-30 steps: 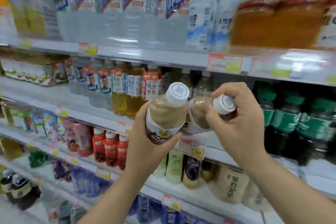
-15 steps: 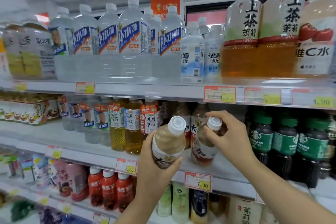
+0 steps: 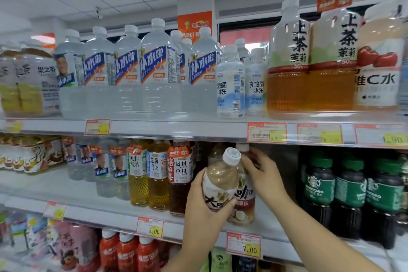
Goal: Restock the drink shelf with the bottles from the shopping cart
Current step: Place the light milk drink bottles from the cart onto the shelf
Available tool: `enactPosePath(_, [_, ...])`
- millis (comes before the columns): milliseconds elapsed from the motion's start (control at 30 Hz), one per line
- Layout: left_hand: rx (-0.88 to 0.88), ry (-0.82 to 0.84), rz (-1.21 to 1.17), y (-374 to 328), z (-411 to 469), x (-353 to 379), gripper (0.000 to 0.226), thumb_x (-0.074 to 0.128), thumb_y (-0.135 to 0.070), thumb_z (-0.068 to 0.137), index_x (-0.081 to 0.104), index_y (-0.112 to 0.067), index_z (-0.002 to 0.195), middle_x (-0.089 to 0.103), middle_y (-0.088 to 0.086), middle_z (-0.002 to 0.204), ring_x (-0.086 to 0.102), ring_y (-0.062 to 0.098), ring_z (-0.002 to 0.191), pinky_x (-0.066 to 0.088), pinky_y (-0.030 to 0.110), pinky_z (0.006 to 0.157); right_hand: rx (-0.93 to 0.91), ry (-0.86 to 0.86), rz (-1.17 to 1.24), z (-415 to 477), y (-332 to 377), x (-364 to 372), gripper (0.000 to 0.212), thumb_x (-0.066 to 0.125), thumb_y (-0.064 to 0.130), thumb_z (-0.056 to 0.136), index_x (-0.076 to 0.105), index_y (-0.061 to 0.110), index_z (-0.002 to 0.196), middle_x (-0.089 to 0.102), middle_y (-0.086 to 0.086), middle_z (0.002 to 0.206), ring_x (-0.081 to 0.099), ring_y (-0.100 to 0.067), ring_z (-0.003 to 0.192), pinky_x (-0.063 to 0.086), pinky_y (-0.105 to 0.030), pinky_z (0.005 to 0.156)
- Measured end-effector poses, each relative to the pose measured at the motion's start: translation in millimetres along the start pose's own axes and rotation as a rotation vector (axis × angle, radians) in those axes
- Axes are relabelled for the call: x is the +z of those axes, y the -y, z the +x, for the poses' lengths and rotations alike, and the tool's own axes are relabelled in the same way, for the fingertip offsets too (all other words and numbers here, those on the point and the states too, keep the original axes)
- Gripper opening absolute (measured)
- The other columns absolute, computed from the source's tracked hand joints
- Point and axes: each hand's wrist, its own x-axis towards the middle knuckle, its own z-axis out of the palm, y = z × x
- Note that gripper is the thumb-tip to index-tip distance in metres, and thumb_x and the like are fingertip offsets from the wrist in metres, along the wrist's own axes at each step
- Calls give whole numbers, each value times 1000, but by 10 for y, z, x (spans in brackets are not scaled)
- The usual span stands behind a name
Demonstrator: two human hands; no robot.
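Note:
My left hand (image 3: 202, 210) grips a beige coffee-milk bottle (image 3: 220, 180) with a white cap, held tilted in front of the middle shelf (image 3: 106, 207). Just behind it a second bottle of the same kind (image 3: 245, 203) stands upright on that shelf, and my right hand (image 3: 262, 174) is curled round its upper part. It stands in a gap between the tea bottles on the left and the dark green-labelled coffee bottles on the right. Further bottles of this kind show dimly behind it.
Tea bottles (image 3: 178, 179) stand left of the gap, green-labelled coffee bottles (image 3: 351, 192) right of it. The upper shelf edge (image 3: 176, 128) with price tags hangs just above my right hand. Large water bottles (image 3: 154, 68) fill the top shelf; red bottles (image 3: 128, 254) stand below.
Both hands have moved forward toward the shelf. The right-hand bottle has gone from tilted in the air to upright on the middle shelf. The view has tilted upward.

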Motion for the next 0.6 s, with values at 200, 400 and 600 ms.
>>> enactPosePath(200, [-37,5,-27,56,131,73,77,83,-26,67,35,-53,120,51,-27,122,47,-11,114,39,9,94,54,-10,7,-95,-67,8,40,57,29,90,51,22,129,56,14,116,52,-3,109,41,-17,91])
enactPosePath(400, [-59,44,-49,100,176,53,73,82,-17,68,37,-51,115,52,-28,116,48,-16,108,38,0,84,156,6,18,-344,-258,14,60,72,36,78,42,31,129,54,10,124,52,-7,113,47,-32,96])
enactPosePath(600, [-59,87,51,257,145,54,80,83,-30,67,33,-47,128,48,-19,128,44,-1,122,40,24,104,180,50,-42,-384,-322,1,63,80,28,70,41,35,119,56,12,106,52,4,91,42,-9,71])
